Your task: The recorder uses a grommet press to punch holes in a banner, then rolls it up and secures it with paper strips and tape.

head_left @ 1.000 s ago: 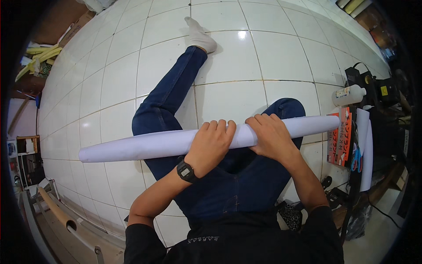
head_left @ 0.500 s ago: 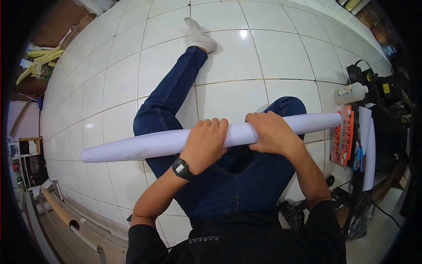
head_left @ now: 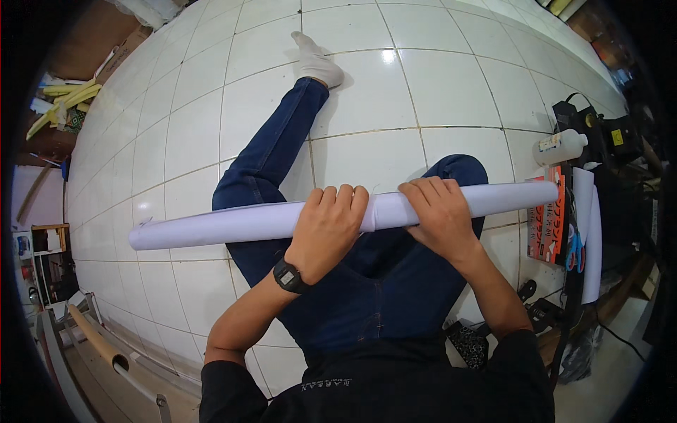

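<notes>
A long white roll of sheet material [head_left: 233,227], paper or vinyl by its look, lies crosswise over my thighs. My left hand [head_left: 330,220], with a black watch on its wrist, wraps over the roll left of its middle. Right of the middle, my right hand [head_left: 438,215] grips it from above, fingers curled over the far side. Between the hands a sheet edge crosses the roll. A loose edge shows along the top of its left part. The right end reaches over an orange and black printed box.
White floor tiles [head_left: 360,84] spread ahead of my legs. On the right are a white bottle [head_left: 562,148], the orange box [head_left: 543,236], blue-handled scissors [head_left: 576,252], more white rolls [head_left: 591,268] and black equipment [head_left: 620,137]. A cardboard tube [head_left: 99,337] sits in a metal frame at lower left.
The roll has turned in my hands, and a loose edge now shows on its left part. Its left end has risen slightly and its right end has shifted a little rightward.
</notes>
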`<state>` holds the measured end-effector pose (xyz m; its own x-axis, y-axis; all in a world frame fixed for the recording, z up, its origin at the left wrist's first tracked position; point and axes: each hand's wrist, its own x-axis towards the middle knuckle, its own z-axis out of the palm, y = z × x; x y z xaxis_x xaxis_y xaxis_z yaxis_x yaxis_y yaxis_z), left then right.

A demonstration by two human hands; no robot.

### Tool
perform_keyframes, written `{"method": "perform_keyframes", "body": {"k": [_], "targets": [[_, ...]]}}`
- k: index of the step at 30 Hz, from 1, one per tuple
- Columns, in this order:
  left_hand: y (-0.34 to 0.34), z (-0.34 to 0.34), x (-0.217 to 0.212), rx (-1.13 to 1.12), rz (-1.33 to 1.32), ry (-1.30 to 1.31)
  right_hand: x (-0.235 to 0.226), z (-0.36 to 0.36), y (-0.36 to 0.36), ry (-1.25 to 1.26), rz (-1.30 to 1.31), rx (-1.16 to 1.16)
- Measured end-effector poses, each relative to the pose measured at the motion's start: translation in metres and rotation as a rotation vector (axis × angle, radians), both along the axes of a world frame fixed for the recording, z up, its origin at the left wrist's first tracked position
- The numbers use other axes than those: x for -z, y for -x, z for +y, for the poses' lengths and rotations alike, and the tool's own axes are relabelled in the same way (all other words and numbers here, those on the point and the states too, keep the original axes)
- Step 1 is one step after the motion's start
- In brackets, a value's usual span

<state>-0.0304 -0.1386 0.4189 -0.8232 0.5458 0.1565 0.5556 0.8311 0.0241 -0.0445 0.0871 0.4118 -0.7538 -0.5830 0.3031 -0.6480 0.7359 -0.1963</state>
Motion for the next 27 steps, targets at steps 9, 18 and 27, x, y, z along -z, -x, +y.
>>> {"method": "perform_keyframes", "body": {"k": [9, 18, 27], "targets": [[0.005, 0.002, 0.009, 0.007, -0.09, 0.016, -0.014, -0.005, 0.027, -0.058, -0.461, -0.057], [0.027, -0.001, -0.008, 0.033, -0.457, -0.024, -0.01, -0.01, 0.022, -0.038, -0.455, -0.079], [0.031, -0.015, -0.016, 0.068, -0.536, -0.115, -0.018, -0.016, 0.03, 0.111, -0.664, -0.068]]}}
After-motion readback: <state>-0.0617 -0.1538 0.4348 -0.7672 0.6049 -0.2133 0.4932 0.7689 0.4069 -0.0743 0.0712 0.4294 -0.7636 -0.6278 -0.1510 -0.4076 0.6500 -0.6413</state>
